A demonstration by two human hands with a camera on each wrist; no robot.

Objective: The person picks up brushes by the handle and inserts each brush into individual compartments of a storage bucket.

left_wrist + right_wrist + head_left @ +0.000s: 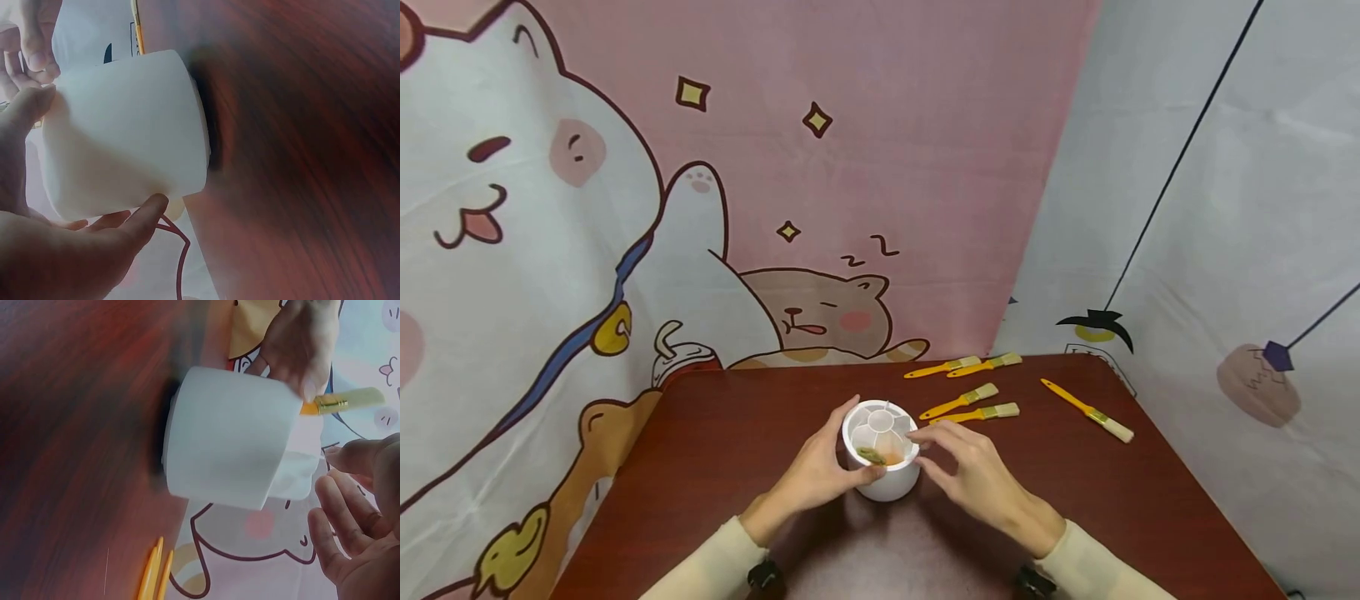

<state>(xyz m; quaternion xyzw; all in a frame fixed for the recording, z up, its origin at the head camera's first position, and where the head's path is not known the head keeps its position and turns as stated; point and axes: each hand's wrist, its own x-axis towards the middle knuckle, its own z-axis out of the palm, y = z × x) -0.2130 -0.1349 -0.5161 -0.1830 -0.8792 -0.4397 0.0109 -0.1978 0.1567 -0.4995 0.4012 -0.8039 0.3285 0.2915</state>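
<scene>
on the table [737,450], a bump could tip the cup [886,487] the left hand [822,472] grips; whether the right hand [979,477] pinches, i cannot tell.

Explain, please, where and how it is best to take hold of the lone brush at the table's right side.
Best pinch its yellow handle across the middle, probably from above: the brush lies flat, the handle is slim with both long sides free, and the bristles point toward the near right.
</scene>
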